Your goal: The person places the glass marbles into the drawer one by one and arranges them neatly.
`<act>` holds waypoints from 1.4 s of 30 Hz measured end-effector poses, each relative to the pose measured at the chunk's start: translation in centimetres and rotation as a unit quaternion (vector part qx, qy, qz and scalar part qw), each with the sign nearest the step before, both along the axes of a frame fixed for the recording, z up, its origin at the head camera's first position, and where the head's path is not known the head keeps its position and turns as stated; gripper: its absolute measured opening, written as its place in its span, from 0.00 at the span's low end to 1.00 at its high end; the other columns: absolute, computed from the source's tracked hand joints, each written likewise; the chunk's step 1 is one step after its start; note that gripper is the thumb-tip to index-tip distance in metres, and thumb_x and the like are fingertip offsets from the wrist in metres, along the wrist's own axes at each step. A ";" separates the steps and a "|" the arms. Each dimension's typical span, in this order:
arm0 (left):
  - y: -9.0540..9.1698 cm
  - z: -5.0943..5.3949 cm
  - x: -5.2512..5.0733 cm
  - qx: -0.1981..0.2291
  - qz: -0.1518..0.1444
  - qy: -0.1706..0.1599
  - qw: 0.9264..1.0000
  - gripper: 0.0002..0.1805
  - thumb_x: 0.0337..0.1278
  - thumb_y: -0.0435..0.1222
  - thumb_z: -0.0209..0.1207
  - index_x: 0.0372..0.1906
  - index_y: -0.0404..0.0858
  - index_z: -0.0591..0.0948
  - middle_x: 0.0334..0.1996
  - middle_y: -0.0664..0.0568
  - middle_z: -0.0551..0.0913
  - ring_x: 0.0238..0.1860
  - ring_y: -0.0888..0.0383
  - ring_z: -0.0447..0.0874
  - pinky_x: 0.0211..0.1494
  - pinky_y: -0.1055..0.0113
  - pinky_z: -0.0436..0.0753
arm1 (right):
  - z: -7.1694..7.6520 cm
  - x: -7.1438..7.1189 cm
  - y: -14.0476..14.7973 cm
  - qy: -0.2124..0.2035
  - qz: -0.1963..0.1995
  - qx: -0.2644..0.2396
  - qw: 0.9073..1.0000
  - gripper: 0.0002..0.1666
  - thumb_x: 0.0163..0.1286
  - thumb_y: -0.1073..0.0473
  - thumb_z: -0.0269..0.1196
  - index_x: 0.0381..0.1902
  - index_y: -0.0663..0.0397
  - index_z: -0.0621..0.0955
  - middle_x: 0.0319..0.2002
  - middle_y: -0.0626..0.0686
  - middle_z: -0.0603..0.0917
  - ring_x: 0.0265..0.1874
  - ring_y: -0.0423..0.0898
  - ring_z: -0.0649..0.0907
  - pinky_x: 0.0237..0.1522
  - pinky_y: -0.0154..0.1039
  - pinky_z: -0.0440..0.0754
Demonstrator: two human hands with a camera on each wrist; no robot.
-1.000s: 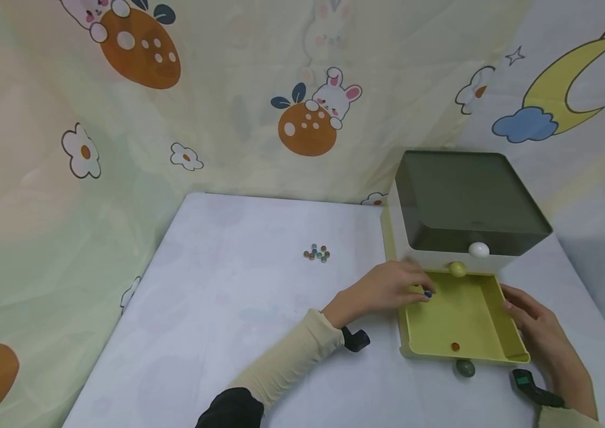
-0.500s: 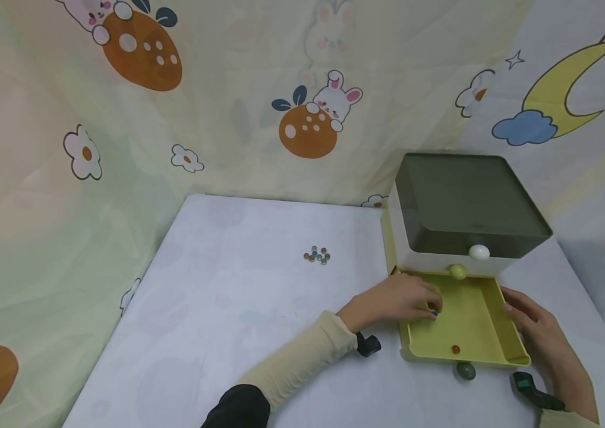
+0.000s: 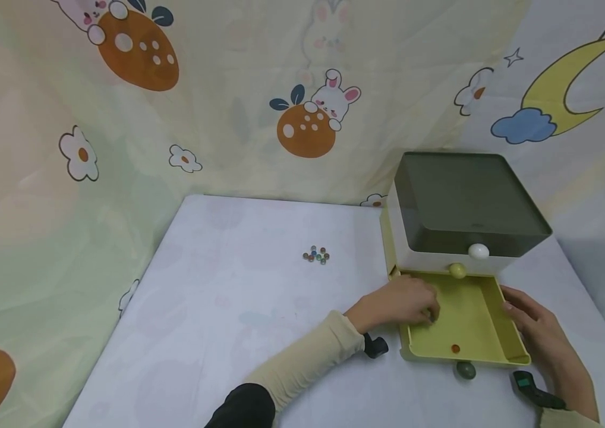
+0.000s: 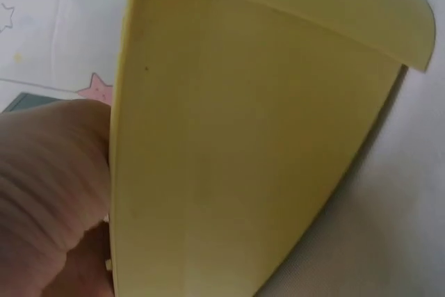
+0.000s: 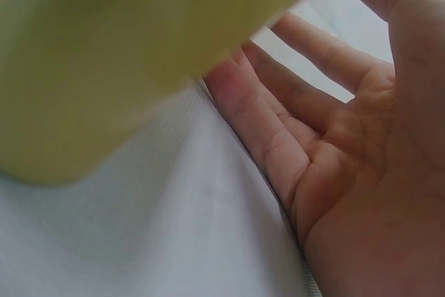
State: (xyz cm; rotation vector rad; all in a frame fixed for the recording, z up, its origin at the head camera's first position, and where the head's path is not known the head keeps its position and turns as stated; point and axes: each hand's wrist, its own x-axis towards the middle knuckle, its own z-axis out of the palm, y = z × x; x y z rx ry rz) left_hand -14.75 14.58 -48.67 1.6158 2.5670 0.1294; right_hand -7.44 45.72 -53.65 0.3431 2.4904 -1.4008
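I can't tell whether your left grip, inside the drawer, holds anything; your right grip lies loose against its side. Bumping it could roll the orange bead near its front.

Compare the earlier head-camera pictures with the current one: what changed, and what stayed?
The left hand has moved toward the person and slightly rightward, over the drawer. The blue bead that its fingertips held is now out of sight; whether it was let go cannot be told. The right hand at the drawer's side, the orange bead and the bead cluster stayed put.
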 end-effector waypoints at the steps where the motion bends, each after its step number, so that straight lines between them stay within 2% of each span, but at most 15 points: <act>1: 0.0 0.0 0.0 0.001 0.003 0.001 1.000 0.05 0.66 0.50 0.68 0.44 0.65 0.90 0.43 0.75 0.85 0.48 0.75 0.81 0.50 0.76 0.77 | 0.0 0.0 0.0 0.004 0.001 -0.001 1.000 0.41 0.82 0.36 0.52 0.85 0.34 0.54 0.85 0.48 0.53 0.54 0.21 0.66 0.44 0.17 0.78; 7: 0.2 0.0 0.2 0.007 0.023 0.013 1.000 0.11 0.65 0.41 0.67 0.38 0.66 0.90 0.39 0.76 0.86 0.40 0.74 0.80 0.40 0.76 0.73 | -0.1 0.3 -0.2 0.022 -0.003 -0.018 1.000 0.39 0.83 0.39 0.52 0.85 0.36 0.55 0.79 0.40 0.62 0.50 0.17 0.68 0.45 0.17 0.78; 10: 0.3 0.0 0.4 0.002 0.031 0.016 0.999 0.12 0.65 0.40 0.67 0.37 0.66 0.90 0.39 0.75 0.86 0.39 0.73 0.80 0.38 0.75 0.71 | -0.1 0.3 -0.3 0.024 -0.007 -0.022 0.999 0.40 0.83 0.39 0.53 0.85 0.38 0.55 0.76 0.42 0.64 0.49 0.17 0.70 0.45 0.18 0.79; 14: 0.3 0.2 0.4 -0.009 0.037 0.026 0.999 0.12 0.66 0.41 0.67 0.37 0.68 0.90 0.41 0.75 0.85 0.42 0.72 0.80 0.40 0.74 0.70 | 0.0 0.4 -0.4 0.024 -0.004 -0.018 1.000 0.40 0.82 0.39 0.52 0.85 0.38 0.55 0.80 0.47 0.61 0.49 0.18 0.68 0.45 0.17 0.78; 19: 0.3 0.3 0.4 -0.014 0.034 0.037 0.999 0.12 0.66 0.41 0.67 0.39 0.68 0.90 0.43 0.74 0.85 0.44 0.71 0.81 0.41 0.74 0.71 | 0.2 0.3 -0.4 0.034 -0.001 -0.012 0.999 0.40 0.83 0.39 0.52 0.85 0.37 0.56 0.80 0.48 0.61 0.50 0.17 0.68 0.45 0.16 0.78; 22: 0.4 0.2 0.3 -0.015 0.031 0.028 0.999 0.10 0.67 0.44 0.67 0.42 0.68 0.89 0.44 0.74 0.85 0.44 0.71 0.80 0.42 0.74 0.72 | 0.1 0.3 -0.4 0.033 -0.001 -0.011 0.999 0.39 0.82 0.38 0.52 0.84 0.38 0.57 0.78 0.48 0.62 0.50 0.17 0.68 0.45 0.17 0.78; 25: 0.3 0.0 0.2 -0.008 0.028 0.010 1.000 0.09 0.68 0.48 0.67 0.48 0.67 0.88 0.47 0.74 0.85 0.46 0.72 0.79 0.44 0.75 0.72 | 0.0 0.3 -0.4 0.030 -0.001 -0.012 0.999 0.39 0.82 0.38 0.52 0.84 0.37 0.57 0.75 0.42 0.65 0.51 0.18 0.68 0.45 0.18 0.77; 29: -0.5 0.1 0.2 0.028 0.025 -0.002 0.999 0.12 0.72 0.51 0.63 0.55 0.64 0.86 0.52 0.72 0.84 0.52 0.71 0.79 0.51 0.76 0.74 | 0.0 0.3 -0.3 0.030 0.004 -0.002 1.000 0.39 0.82 0.37 0.52 0.84 0.36 0.57 0.73 0.32 0.66 0.52 0.17 0.66 0.45 0.16 0.75; 32: -1.7 0.6 0.2 0.069 0.031 -0.003 0.997 0.13 0.75 0.49 0.60 0.58 0.61 0.86 0.55 0.70 0.84 0.57 0.68 0.80 0.64 0.75 0.74 | 0.1 0.3 -0.2 0.033 0.012 0.009 0.999 0.39 0.82 0.37 0.52 0.84 0.36 0.57 0.70 0.27 0.66 0.52 0.16 0.65 0.44 0.16 0.73; 34: -2.7 1.0 0.1 0.101 0.042 -0.008 0.994 0.13 0.75 0.47 0.59 0.58 0.58 0.86 0.55 0.68 0.85 0.60 0.66 0.79 0.67 0.75 0.73 | 0.2 0.3 -0.2 0.035 0.018 0.013 0.999 0.39 0.82 0.37 0.51 0.84 0.36 0.57 0.67 0.24 0.66 0.52 0.16 0.65 0.44 0.16 0.73; 36: -3.6 1.4 -0.1 0.133 0.048 -0.011 0.990 0.12 0.75 0.44 0.60 0.57 0.55 0.87 0.54 0.65 0.85 0.59 0.65 0.80 0.66 0.75 0.74 | 0.3 0.3 -0.2 0.036 0.019 0.013 0.999 0.39 0.83 0.37 0.51 0.84 0.37 0.57 0.65 0.22 0.65 0.53 0.15 0.65 0.52 0.21 0.75; 39: -5.1 1.9 -0.4 0.171 0.055 -0.018 0.984 0.13 0.73 0.40 0.60 0.56 0.52 0.87 0.53 0.62 0.86 0.55 0.64 0.82 0.58 0.77 0.77 | 0.4 0.3 -0.2 0.036 0.019 0.016 0.999 0.39 0.82 0.37 0.51 0.84 0.37 0.56 0.66 0.22 0.65 0.53 0.15 0.64 0.53 0.21 0.75; 41: -5.9 2.1 -0.7 0.186 0.058 -0.024 0.980 0.13 0.73 0.39 0.61 0.56 0.52 0.87 0.53 0.61 0.86 0.53 0.64 0.82 0.57 0.77 0.77 | 0.4 0.4 -0.3 0.036 0.016 0.013 0.999 0.39 0.82 0.36 0.51 0.84 0.37 0.57 0.67 0.22 0.65 0.53 0.15 0.64 0.56 0.22 0.74; 42: -6.4 2.2 -0.8 0.194 0.061 -0.029 0.979 0.13 0.73 0.39 0.61 0.56 0.51 0.87 0.53 0.61 0.86 0.54 0.64 0.83 0.58 0.77 0.77 | 0.3 0.4 -0.2 0.037 0.015 0.016 0.999 0.39 0.82 0.36 0.51 0.84 0.37 0.57 0.67 0.22 0.65 0.53 0.15 0.64 0.50 0.18 0.73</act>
